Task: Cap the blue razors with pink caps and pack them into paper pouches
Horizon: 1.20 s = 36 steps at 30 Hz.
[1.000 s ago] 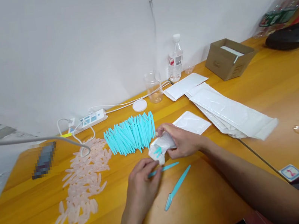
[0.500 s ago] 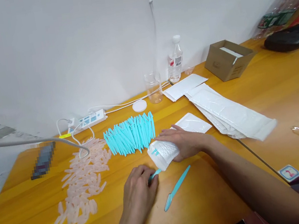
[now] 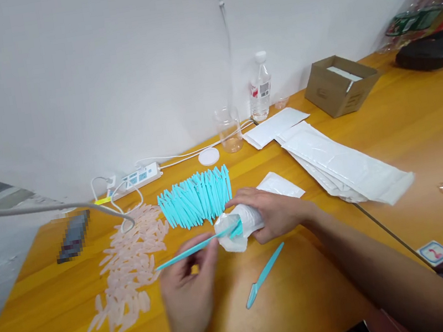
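Observation:
My right hand is wrapped round a small white padded pouch, holding its mouth open towards the left. My left hand pinches a long teal plastic tool near its middle. The tool's right tip sits at the pouch's opening, where another teal piece shows inside. A second teal tool lies loose on the wooden table just in front of my right wrist. Behind the pouch a row of several teal tools is fanned out.
A spread of pale pink plastic caps lies at the left, beside a dark phone and a power strip. White padded envelopes, a clear cup, a water bottle and a cardboard box stand behind.
My left hand has lifted the teal tool off the table and swung it left, tip now at the pouch's mouth. My right hand has tipped the pouch up from lying flat.

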Tool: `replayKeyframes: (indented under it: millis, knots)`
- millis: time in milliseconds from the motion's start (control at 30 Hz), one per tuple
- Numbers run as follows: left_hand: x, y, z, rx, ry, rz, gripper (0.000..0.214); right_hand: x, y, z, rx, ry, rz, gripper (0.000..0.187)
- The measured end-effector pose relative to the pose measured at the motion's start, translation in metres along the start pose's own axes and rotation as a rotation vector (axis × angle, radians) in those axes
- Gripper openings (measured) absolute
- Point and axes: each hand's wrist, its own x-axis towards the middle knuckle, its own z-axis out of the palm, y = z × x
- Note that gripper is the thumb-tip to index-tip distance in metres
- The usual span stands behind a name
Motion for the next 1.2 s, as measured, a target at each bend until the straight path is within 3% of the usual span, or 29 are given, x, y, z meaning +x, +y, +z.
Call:
replayKeyframes:
  millis: [67,133,200,267,333,400,500,600,667,700,767,833,867,933,1000,1067,1133,1200]
  knots:
    - [-0.001,0.005,0.020,0.042,-0.079,0.094,0.028,0.001,-0.002,-0.001,0.030,0.014,-0.007,0.075]
    - [-0.006,0.002,0.025,0.059,-0.004,0.169,0.036,0.001,-0.001,-0.001,0.032,0.024,-0.004,0.074]
    - [-0.017,-0.009,0.021,0.086,0.062,0.186,0.024,0.000,0.003,0.000,0.006,0.022,0.000,0.075]
    - [-0.030,-0.019,0.019,0.159,-0.098,0.172,0.010,-0.001,0.008,0.003,-0.036,0.000,0.002,0.077]
    - [-0.043,-0.025,0.025,0.276,-0.375,0.174,0.012,-0.002,0.012,0.007,-0.089,-0.028,0.002,0.079]
    - [-0.053,-0.024,0.038,0.399,-0.548,0.216,0.020,-0.003,0.016,0.011,-0.155,-0.063,0.010,0.081]
    - [-0.055,-0.018,0.046,0.498,-0.635,0.225,0.022,-0.005,0.018,0.017,-0.253,-0.124,0.052,0.090]
    - [-0.049,-0.016,0.024,0.410,-0.704,0.123,0.018,-0.005,0.018,0.019,-0.300,-0.154,0.085,0.090]
    - [-0.042,-0.017,0.001,0.256,-0.633,0.011,0.013,-0.003,0.018,0.020,-0.289,-0.155,0.085,0.087]
    - [-0.039,-0.018,-0.009,0.162,-0.516,-0.049,0.011,-0.003,0.017,0.020,-0.272,-0.149,0.080,0.086]
    - [-0.031,-0.020,-0.018,-0.010,-0.177,-0.145,0.021,-0.001,0.016,0.020,-0.232,-0.125,0.065,0.086]
    - [-0.025,-0.021,-0.013,-0.094,0.142,-0.163,0.026,0.000,0.014,0.021,-0.194,-0.090,0.044,0.086]
    - [-0.022,-0.021,-0.005,-0.102,0.231,-0.143,0.025,0.001,0.012,0.022,-0.178,-0.072,0.033,0.086]
    - [-0.018,-0.022,0.013,-0.075,0.229,-0.073,0.021,0.002,0.010,0.022,-0.149,-0.044,0.015,0.084]
    - [-0.017,-0.024,0.028,-0.007,0.117,0.022,0.020,0.003,0.008,0.021,-0.123,-0.024,0.008,0.081]
    - [-0.022,-0.028,0.035,0.088,0.097,0.082,0.032,0.003,0.008,0.020,-0.099,0.004,0.009,0.078]
    - [-0.029,-0.030,0.034,0.104,0.141,0.044,0.057,0.004,0.004,0.019,-0.070,0.043,-0.002,0.076]
    - [-0.037,-0.024,0.030,-0.002,0.074,-0.051,0.075,0.008,-0.006,0.019,-0.008,0.108,-0.008,0.076]
